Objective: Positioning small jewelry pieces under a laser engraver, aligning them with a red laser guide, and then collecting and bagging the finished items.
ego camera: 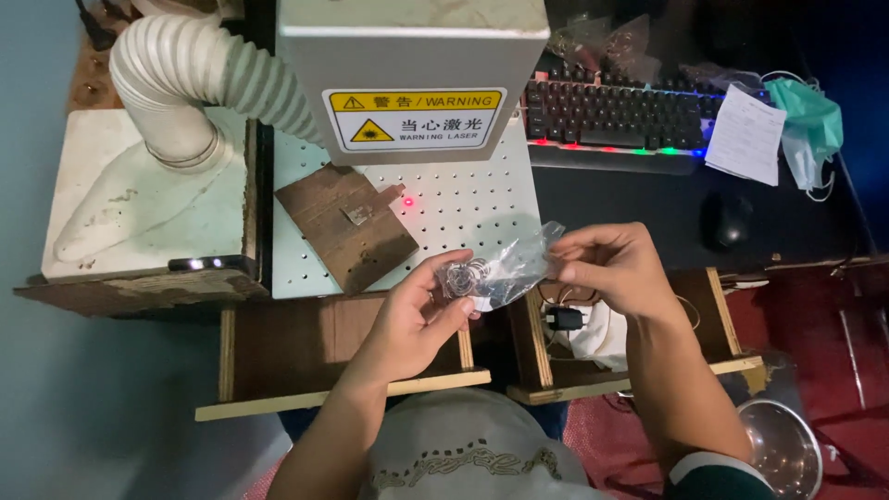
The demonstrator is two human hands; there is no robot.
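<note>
My left hand (421, 310) pinches the rings (463, 275) in the clear bag (509, 268); my right hand (611, 268) grips its top, above the table (454, 204).

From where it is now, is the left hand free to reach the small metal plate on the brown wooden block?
Probably not at once: the left hand pinches the clear plastic bag with the right hand. Otherwise nothing blocks the small metal plate on the brown wooden block.

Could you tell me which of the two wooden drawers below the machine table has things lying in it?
The right drawer, under the right hand: it holds a black plug and cables. The left looks bare.
</note>
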